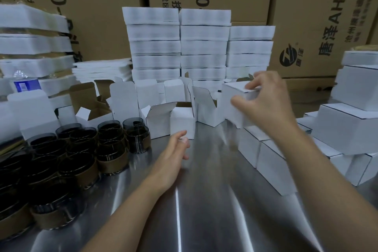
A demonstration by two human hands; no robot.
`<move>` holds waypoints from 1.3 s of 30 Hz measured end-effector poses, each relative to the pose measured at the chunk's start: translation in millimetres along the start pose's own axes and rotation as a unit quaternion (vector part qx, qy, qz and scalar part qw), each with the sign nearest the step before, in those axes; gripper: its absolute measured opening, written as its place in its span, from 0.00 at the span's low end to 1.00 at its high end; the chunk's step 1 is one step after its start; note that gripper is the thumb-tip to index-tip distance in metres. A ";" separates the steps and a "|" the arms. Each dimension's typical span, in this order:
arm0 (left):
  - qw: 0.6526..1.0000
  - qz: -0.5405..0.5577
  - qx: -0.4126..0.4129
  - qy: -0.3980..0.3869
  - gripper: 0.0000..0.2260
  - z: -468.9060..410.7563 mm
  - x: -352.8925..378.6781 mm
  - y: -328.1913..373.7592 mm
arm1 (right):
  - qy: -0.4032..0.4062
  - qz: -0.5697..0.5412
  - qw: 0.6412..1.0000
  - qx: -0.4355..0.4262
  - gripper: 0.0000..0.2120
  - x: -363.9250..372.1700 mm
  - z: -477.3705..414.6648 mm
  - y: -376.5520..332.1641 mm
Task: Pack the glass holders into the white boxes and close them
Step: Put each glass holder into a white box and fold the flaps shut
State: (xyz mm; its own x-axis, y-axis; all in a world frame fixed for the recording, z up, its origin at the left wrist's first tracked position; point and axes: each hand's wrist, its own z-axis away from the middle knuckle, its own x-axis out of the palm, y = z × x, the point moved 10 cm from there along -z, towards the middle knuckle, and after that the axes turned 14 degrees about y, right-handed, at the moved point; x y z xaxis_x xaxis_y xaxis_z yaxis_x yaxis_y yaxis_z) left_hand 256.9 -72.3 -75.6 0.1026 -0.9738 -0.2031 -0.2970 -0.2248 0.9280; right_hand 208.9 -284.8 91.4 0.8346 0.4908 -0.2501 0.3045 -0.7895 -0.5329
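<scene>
Over the steel table (204,190), the right hand (266,102) grips a closed white box (228,93).

Fingers curl over that box's top edge and the thumb presses its front face. Directly below the box and stretching to its right lie more closed white boxes (272,161), stacked in rows; whether the held one touches them cannot be told. Left of the box stands a line of open boxes (161,120) with flaps raised. Lower left of the box the left hand (173,155) hovers with fingers loose and nearly straight, holding nothing. Far left of the box cluster the glass holders (81,149), dark glass with brown bands. Behind the box rise white stacks (202,47) and brown cartons (306,16).
</scene>
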 end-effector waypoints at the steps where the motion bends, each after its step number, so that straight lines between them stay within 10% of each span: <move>1: 1.000 -0.016 0.002 -0.001 0.12 1.2 1.0 0.9 | -0.007 0.035 0.999 0.007 0.13 -3.7 -12.5 10.6; 17: 0.997 -0.072 0.037 -0.007 0.10 3.2 3.0 3.9 | -0.084 0.338 0.935 0.064 0.22 -14.9 -61.3 113.4; 26: 0.995 -0.090 0.038 -0.029 0.11 5.9 6.9 5.6 | -0.158 0.531 0.831 0.039 0.20 0.3 -47.4 115.3; 33: 0.990 -0.125 0.043 -0.044 0.11 7.8 8.1 6.8 | -0.071 0.440 0.877 -0.181 0.21 47.1 -7.3 39.6; 39: 0.986 -0.156 0.049 -0.043 0.06 6.2 9.1 7.0 | -0.213 0.334 0.882 -0.256 0.25 117.2 60.3 -17.7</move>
State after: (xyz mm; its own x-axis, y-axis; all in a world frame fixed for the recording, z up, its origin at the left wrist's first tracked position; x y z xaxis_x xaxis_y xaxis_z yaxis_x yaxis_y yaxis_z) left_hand 249.9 -83.0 -72.9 0.1236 -0.8547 -0.5042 -0.3544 -0.5126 0.7821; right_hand 273.6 -191.1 22.8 0.6918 -0.1398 -0.7085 0.0677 -0.9642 0.2563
